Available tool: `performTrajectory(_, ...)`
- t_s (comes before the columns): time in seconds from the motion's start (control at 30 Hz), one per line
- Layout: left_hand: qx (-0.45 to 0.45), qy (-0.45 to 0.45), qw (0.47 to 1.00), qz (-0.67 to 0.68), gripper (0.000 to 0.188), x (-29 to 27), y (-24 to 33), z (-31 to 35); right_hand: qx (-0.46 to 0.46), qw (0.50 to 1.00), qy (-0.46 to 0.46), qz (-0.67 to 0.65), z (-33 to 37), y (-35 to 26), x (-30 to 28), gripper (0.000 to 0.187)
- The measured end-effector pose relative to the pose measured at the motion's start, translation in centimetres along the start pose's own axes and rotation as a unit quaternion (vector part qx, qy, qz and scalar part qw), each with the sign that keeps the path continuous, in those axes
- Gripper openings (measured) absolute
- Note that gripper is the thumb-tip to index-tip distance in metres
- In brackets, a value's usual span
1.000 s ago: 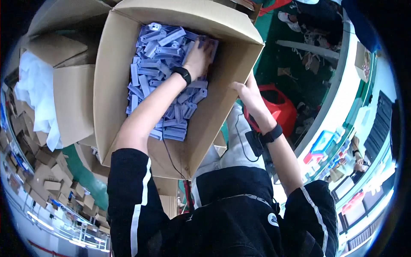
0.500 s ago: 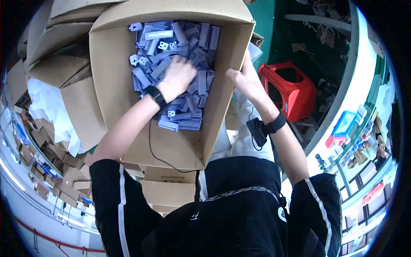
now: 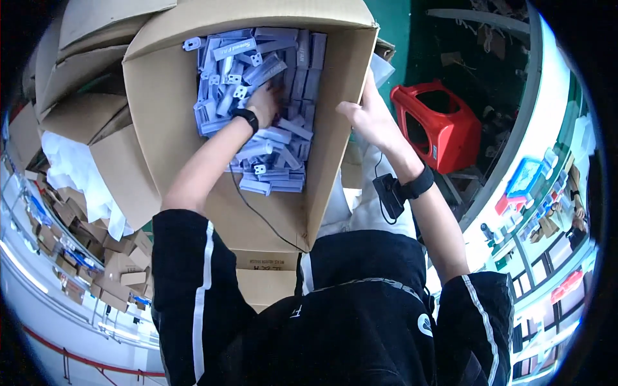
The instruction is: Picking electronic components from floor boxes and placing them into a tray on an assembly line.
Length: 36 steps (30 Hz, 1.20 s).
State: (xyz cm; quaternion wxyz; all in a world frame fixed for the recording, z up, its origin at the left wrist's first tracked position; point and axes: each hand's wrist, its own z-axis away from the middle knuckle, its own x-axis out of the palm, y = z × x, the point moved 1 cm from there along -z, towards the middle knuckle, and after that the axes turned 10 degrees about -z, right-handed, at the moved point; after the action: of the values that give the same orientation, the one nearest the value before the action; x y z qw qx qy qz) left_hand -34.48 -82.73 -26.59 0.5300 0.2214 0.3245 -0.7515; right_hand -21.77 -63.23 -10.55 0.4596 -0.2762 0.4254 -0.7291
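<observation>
A large open cardboard box (image 3: 344, 96) holds a pile of long, pale lilac-grey plastic housings (image 3: 235, 48). Some smaller pieces with holes (image 3: 192, 44) lie among them. My left hand (image 3: 262, 106) reaches down into the middle of this pile, its fingers sunk among the housings and mostly hidden. Whether it grips one cannot be told. On the right, my right hand (image 3: 373, 122) is closed on the box's side wall, with the thumb over the rim and the other fingers behind the cardboard.
Folded cardboard (image 3: 84, 77) is stacked left of the box, with white plastic sheeting (image 3: 80, 174) below it. A red plastic stool (image 3: 444, 128) stands to the right. A thin black cable (image 3: 257, 215) runs from my left wrist across the box's near wall.
My left hand has sunk deeper into the pile and pushed the housings about; several have shifted left, and neater rows show at the right. My right hand keeps its hold on the box wall.
</observation>
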Motion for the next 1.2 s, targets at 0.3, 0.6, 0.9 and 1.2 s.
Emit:
performTrajectory(0.3,0.021,-0.193,0.968,0.158,0.033,-7.3,-0.3,4.0,-0.011,1.0,-0.007,-0.005,0.3,-1.0,-0.4,0.078)
performTrajectory(0.6,-0.277,0.158,0.716,0.621,0.022,-1.1,7.1,-8.5,-0.01,1.0,0.008,-0.028,-0.1,-0.7,0.4,0.075)
performTrajectory(0.9,-0.305,0.063,0.695,0.648,0.031,1.5,7.7,-12.0,-0.016,1.0,0.017,-0.02,0.4,0.0,0.4,0.072)
performTrajectory(1.2,-0.406,0.174,0.551,0.708,0.025,2.8,8.5,-8.4,-0.016,1.0,0.012,0.01,0.5,-0.9,1.7,0.071)
